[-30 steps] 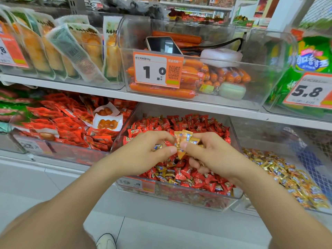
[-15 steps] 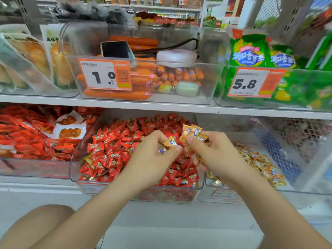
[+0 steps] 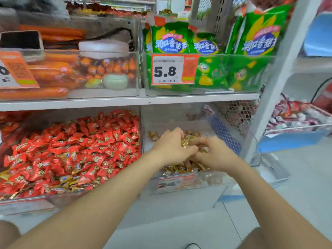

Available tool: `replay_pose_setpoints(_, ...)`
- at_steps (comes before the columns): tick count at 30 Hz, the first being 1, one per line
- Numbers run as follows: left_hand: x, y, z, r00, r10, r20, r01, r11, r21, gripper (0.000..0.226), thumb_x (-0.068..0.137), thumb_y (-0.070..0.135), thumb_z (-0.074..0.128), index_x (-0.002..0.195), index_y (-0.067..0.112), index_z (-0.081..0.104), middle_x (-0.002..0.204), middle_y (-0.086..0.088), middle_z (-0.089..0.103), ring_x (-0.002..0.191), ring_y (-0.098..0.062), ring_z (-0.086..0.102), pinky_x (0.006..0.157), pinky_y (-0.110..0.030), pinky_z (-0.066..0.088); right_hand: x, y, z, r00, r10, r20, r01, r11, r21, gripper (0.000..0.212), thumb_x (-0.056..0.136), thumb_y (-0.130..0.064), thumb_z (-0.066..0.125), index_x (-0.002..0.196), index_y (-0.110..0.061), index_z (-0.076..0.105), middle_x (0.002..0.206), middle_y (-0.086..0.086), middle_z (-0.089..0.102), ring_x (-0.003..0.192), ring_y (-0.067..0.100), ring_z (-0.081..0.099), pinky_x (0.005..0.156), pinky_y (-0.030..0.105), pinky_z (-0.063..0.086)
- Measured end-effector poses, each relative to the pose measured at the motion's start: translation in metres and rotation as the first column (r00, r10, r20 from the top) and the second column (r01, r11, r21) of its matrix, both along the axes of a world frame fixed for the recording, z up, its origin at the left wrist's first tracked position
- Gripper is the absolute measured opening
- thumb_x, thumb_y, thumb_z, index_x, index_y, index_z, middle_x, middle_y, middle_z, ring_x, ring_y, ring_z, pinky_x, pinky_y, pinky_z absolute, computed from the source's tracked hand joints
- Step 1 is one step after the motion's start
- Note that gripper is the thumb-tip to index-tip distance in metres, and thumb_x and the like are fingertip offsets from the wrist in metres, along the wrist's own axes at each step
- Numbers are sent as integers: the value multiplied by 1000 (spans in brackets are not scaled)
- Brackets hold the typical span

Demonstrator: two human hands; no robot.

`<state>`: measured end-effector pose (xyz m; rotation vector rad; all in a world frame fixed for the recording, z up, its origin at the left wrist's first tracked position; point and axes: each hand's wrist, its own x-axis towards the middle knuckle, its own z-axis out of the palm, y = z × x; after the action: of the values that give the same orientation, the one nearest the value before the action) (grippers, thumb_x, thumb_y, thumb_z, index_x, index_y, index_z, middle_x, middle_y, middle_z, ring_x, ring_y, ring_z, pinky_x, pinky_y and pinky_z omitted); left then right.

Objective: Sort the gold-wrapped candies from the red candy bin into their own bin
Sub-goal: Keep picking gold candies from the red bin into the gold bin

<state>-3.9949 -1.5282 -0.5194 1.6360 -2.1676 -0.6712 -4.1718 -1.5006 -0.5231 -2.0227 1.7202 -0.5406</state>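
A clear bin (image 3: 71, 198) on the lower shelf is heaped with red candies (image 3: 75, 148); a few gold-wrapped ones (image 3: 71, 184) lie among them near its front. To its right stands the clear gold-candy bin (image 3: 206, 182) with a layer of gold candies (image 3: 181, 168). Both my hands are over this right bin, close together. My left hand (image 3: 170, 146) and my right hand (image 3: 213, 153) have curled fingers, with gold-wrapped candies (image 3: 186, 141) showing between them. The view is blurred, so which fingers grip which candy is unclear.
The upper shelf (image 3: 125, 100) carries a clear bin of orange sausages (image 3: 53, 72) and one of green snack bags (image 3: 215, 74) with a 5.8 price tag (image 3: 167, 71). A white upright post (image 3: 269, 87) and wire mesh stand right of the gold bin. Pale floor lies below.
Both hands, with the gold candies, have moved right from above the red candy bin to above the gold-candy bin. The view has swung right with them.
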Motion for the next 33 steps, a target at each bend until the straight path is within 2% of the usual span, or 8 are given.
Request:
replay_pose_setpoints(3, -4, -3, -3, 977, -133, 168, 130, 991, 33, 51, 100, 55, 54, 132, 16, 60, 134, -14, 64, 129, -35, 56, 100, -38, 46, -2, -2, 1, 997, -71, -42, 69, 996, -62, 19, 92, -20, 71, 106, -26, 83, 98, -5, 81, 97, 13, 73, 92, 35, 55)
replay_pose_setpoints(8, 52, 51, 16, 950, -215, 227, 295, 858, -420, 23, 99, 34, 49, 114, 28, 65, 105, 5, 65, 101, -23, 59, 87, -41, 48, 29, 9, 19, 999, -5, -37, 0, 993, -120, 23, 99, -20, 62, 107, -29, 81, 92, -14, 78, 84, 6, 72, 89, 31, 57)
replay_pose_setpoints(12, 136, 94, 17, 989, -10, 147, 98, 790, -605, 6, 93, 31, 59, 93, 25, 59, 90, 8, 51, 86, -21, 48, 78, -43, 45, 97, 44, 41, 979, 185, 84, -158, 954, -256, 19, 97, -18, 66, 104, -29, 79, 79, -20, 72, 73, 1, 68, 72, 13, 49)
replay_pose_setpoints(14, 178, 107, 9, 957, 229, 178, -88, 816, -571, 17, 89, 43, 57, 93, 27, 55, 92, 8, 48, 89, -21, 43, 77, -46, 46, 134, 56, 44, 944, 325, 60, -297, 912, -282, 19, 95, -18, 67, 105, -30, 78, 85, -17, 72, 79, 3, 67, 75, 13, 48)
replay_pose_setpoints(17, 224, 123, -3, 762, 553, 338, -358, 794, -490, 56, 75, 65, 61, 108, 20, 55, 104, -8, 49, 95, -34, 44, 74, -50, 49, 179, 54, 32, 869, 477, -129, -493, 817, -298, 21, 96, -24, 68, 115, -28, 74, 105, -7, 71, 102, 12, 63, 94, 32, 50)
replay_pose_setpoints(22, 262, 138, -7, 599, 679, 424, -597, 732, -329, 116, 74, 82, 59, 154, 4, 29, 131, -20, 47, 118, -41, 47, 87, -53, 52, 238, 38, 4, 774, 531, -346, -625, 730, -278, 47, 99, -46, 64, 142, -28, 58, 136, 2, 53, 128, 27, 46, 108, 47, 44)
replay_pose_setpoints(27, 281, 120, -11, 710, 607, 358, -615, 781, -105, 126, 85, 75, 56, 157, -4, -8, 145, -25, 32, 130, -45, 42, 106, -51, 44, 287, 22, -1, 734, 504, -455, -643, 731, -228, 78, 93, -59, 67, 159, -34, 32, 161, 6, 31, 151, 31, 23, 125, 48, 27)
replay_pose_setpoints(33, 285, 77, -12, 805, 544, 235, -572, 818, 64, 114, 87, 54, 77, 157, 4, 1, 150, -28, 17, 140, -48, 23, 111, -54, 37, 284, -4, 7, 821, 494, -287, -560, 796, -232, 78, 92, -38, 74, 159, -34, 35, 145, -1, 42, 133, 22, 37, 117, 41, 36)
